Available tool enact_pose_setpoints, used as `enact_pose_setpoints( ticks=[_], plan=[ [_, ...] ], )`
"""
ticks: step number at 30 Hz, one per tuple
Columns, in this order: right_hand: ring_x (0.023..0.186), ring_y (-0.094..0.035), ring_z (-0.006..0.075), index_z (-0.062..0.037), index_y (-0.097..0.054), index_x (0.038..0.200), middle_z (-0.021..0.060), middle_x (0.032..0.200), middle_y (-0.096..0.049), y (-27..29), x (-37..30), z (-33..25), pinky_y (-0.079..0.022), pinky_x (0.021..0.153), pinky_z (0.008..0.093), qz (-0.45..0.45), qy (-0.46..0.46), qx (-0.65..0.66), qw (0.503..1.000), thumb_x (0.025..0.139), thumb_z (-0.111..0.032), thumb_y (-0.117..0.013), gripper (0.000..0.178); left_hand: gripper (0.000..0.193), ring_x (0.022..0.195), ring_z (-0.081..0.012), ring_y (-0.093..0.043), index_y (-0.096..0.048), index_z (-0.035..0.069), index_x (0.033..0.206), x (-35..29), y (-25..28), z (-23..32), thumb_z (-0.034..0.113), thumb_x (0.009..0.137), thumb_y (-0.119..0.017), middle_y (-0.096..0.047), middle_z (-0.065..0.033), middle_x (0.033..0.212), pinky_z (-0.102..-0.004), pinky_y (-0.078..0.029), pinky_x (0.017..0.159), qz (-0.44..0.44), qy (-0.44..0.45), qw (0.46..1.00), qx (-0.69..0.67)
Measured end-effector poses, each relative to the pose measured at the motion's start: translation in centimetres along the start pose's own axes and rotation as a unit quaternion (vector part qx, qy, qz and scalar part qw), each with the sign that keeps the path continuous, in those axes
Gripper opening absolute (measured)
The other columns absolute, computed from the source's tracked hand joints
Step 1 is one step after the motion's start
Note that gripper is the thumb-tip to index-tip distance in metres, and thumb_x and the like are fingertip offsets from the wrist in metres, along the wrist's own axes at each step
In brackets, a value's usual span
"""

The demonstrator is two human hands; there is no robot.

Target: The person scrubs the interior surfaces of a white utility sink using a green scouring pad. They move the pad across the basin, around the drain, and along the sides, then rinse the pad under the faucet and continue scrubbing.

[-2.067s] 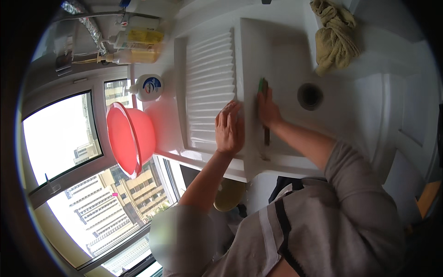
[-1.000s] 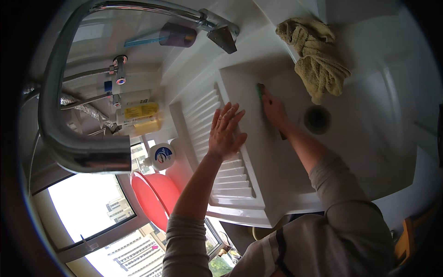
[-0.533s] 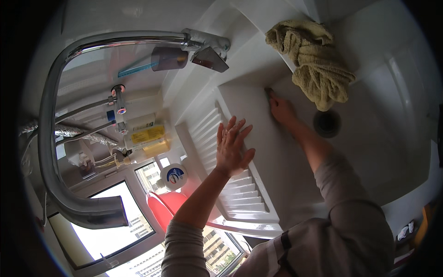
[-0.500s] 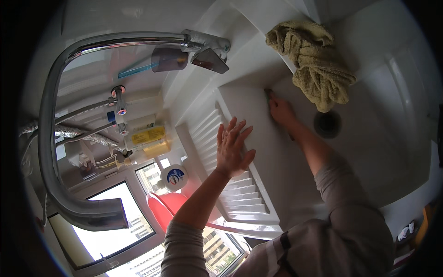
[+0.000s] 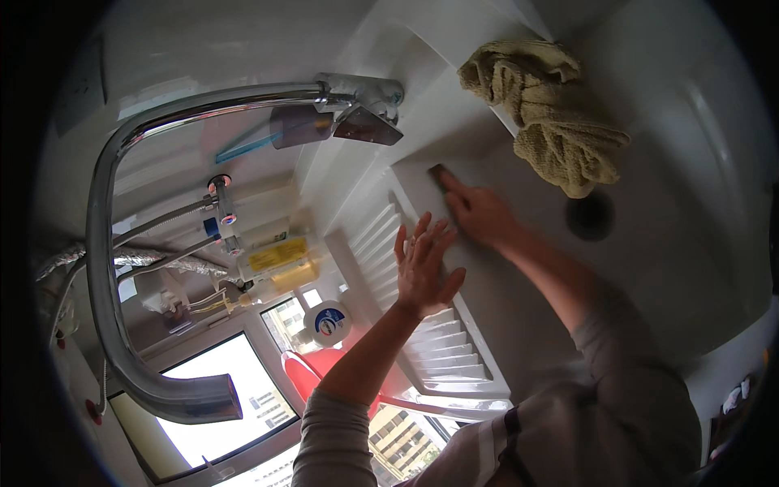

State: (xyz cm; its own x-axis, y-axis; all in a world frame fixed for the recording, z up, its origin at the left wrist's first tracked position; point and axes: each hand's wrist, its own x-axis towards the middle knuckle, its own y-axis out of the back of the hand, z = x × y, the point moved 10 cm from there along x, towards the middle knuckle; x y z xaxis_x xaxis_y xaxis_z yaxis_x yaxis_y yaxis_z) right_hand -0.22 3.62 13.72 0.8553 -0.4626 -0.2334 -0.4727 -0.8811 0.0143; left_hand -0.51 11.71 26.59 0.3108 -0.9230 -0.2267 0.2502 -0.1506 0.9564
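My right hand (image 5: 479,213) reaches into the white sink basin (image 5: 544,325) and is closed around a small, dark brown pad with a greenish edge (image 5: 439,176). The pad rests against the basin's sloping inner wall; most of it is covered by my fingers, so its exact kind is hard to make out. My left hand (image 5: 426,272) lies with fingers spread on the rim of the ridged washboard (image 5: 442,349), holding nothing. A crumpled olive-tan towel (image 5: 560,122) hangs over the basin's far ledge, above the dark drain hole (image 5: 590,216).
A large chrome faucet (image 5: 101,243) arches across the left side. Behind it are a purple cup (image 5: 300,127) with a blue stick, water valves (image 5: 221,195) with hoses, and a yellow-labelled bottle (image 5: 280,254). A white tub (image 5: 329,323) and a red basin (image 5: 304,377) stand by the window.
My right hand has moved left and up the basin wall with the pad, nearer my left hand. My left hand stays spread on the washboard rim. The whole view has shifted slightly.
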Motion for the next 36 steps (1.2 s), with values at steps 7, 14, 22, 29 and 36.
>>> enact_pose_setpoints(
  ticks=[7,14,22,29,36],
  plan=[
    [0.085,-0.064,0.0396,-0.0238,-0.051,0.137,0.0246,0.087,-0.065,0.7,1.1,2.2,-0.050,0.079,0.0486,0.045,0.020,0.017,0.999,0.093,-0.030,-0.049,0.045,0.067,0.139,-0.0336,-0.032,-0.044,0.003,0.129,-0.2,0.2,0.1,0.028,0.071,-0.067,-0.039,-0.0179,0.142,-0.0522,-0.012,0.115,0.026,-0.013,1.000,-0.006],
    [0.084,-0.064,0.0415,-0.0210,-0.051,0.136,0.0237,0.086,-0.066,1.0,1.3,-1.0,-0.051,0.077,0.0486,0.041,0.034,0.009,0.999,0.093,-0.031,-0.049,0.045,0.070,0.132,-0.0413,-0.031,-0.039,0.000,0.128,-1.2,0.3,-1.0,0.026,0.071,-0.069,-0.032,-0.0228,0.142,-0.0561,-0.019,0.113,0.084,-0.019,0.996,-0.032],
    [0.088,-0.063,0.0403,-0.0194,-0.051,0.137,0.0240,0.092,-0.066,-1.3,0.5,-4.5,-0.049,0.081,0.0438,0.016,0.041,-0.022,0.999,0.094,-0.025,-0.051,0.043,0.071,0.130,-0.0434,-0.029,-0.035,0.000,0.129,-1.9,-0.3,-1.4,0.023,0.071,-0.068,-0.028,-0.0255,0.141,-0.0540,-0.023,0.111,0.098,-0.021,0.993,-0.057],
    [0.085,-0.064,0.0407,-0.0211,-0.049,0.138,0.0247,0.091,-0.066,0.8,2.0,4.6,-0.051,0.076,0.0469,0.030,-0.037,-0.020,0.999,0.095,-0.030,-0.049,0.045,0.071,0.130,-0.0422,-0.029,-0.035,0.000,0.130,-0.8,0.6,-1.1,0.019,0.070,-0.067,-0.027,-0.0244,0.142,-0.0519,-0.027,0.109,0.101,-0.020,0.993,-0.052],
    [0.088,-0.063,0.0425,-0.0247,-0.049,0.138,0.0256,0.088,-0.065,1.0,0.8,1.4,-0.050,0.083,0.0496,0.010,-0.022,-0.007,1.000,0.094,-0.035,-0.047,0.045,0.070,0.130,-0.0406,-0.028,-0.032,-0.002,0.134,-1.5,0.5,-1.8,0.045,0.087,-0.055,-0.027,-0.0252,0.143,-0.0509,-0.025,0.108,0.136,-0.018,0.989,-0.058]
  ],
)
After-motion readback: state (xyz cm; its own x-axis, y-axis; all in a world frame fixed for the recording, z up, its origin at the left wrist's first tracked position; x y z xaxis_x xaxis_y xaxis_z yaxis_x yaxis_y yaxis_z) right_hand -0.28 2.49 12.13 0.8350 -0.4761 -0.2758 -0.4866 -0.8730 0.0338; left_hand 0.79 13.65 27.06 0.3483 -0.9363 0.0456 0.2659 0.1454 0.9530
